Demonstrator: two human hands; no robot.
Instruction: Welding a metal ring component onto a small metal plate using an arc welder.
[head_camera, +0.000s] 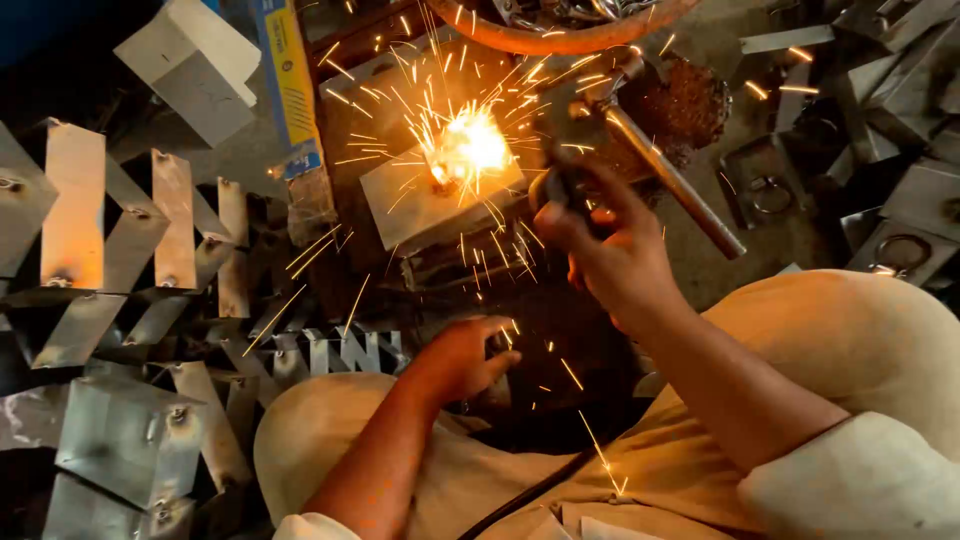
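Right hand (600, 245): grip clenched around a dark welding holder (560, 185), tip at the bright arc | metal plate (440, 195): flat on the work stand ahead of the knees, sparks flying off it | left hand (465, 355): lower, fingers curled, grip unclear | hammer (660, 170): beside the plate | folded metal pieces (130, 250): stacked at left

Flat grey metal plate (425, 200), tilted, glowing weld spot w/ sparks, dark welding holder (565, 185), probably gripped.
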